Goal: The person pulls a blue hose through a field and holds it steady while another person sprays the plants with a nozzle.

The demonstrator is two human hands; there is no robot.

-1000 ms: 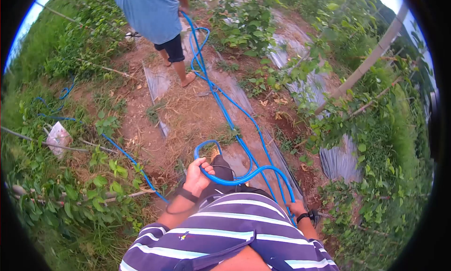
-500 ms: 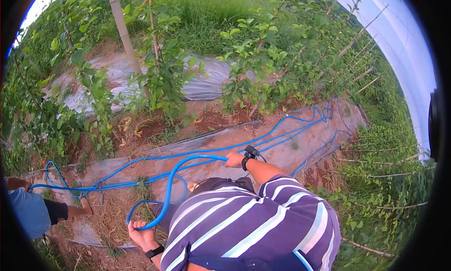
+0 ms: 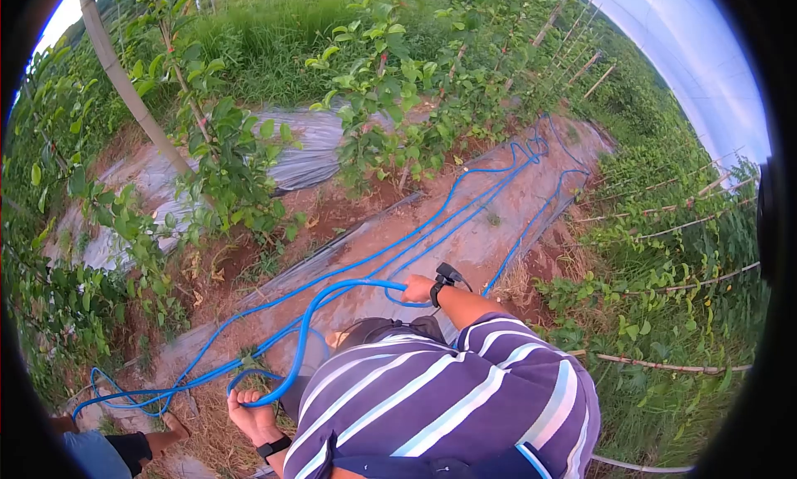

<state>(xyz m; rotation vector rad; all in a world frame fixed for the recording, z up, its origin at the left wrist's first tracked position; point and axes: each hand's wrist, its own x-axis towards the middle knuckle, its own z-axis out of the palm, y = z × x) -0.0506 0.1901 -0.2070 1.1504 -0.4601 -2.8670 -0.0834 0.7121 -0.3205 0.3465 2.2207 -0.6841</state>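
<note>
A thick blue hose (image 3: pixel 309 313) bends in an arch in front of my striped shirt, from one hand to the other. My left hand (image 3: pixel 249 408), low and left of my body, is closed around the hose at its lower bend. Higher and to the right, my right hand (image 3: pixel 417 289) grips the same hose, with a dark strap and a small black device at that wrist. More lengths of blue hose run along the ground beyond my hands and loop near the far end of the path.
Another person's shorts (image 3: pixel 95 452) and foot show at lower left. Leafy plants tied to a bamboo pole (image 3: pixel 133 93) line the left side, beside sheets of grey plastic mulch (image 3: pixel 307 155). Dense greenery with thin poles (image 3: pixel 664 369) borders the right. Dry grass and bare soil surround the path.
My view has turned to the right, so the plants and path sit further left and the other person lower. Both hands keep their hold on the hose, the right slightly lower.
</note>
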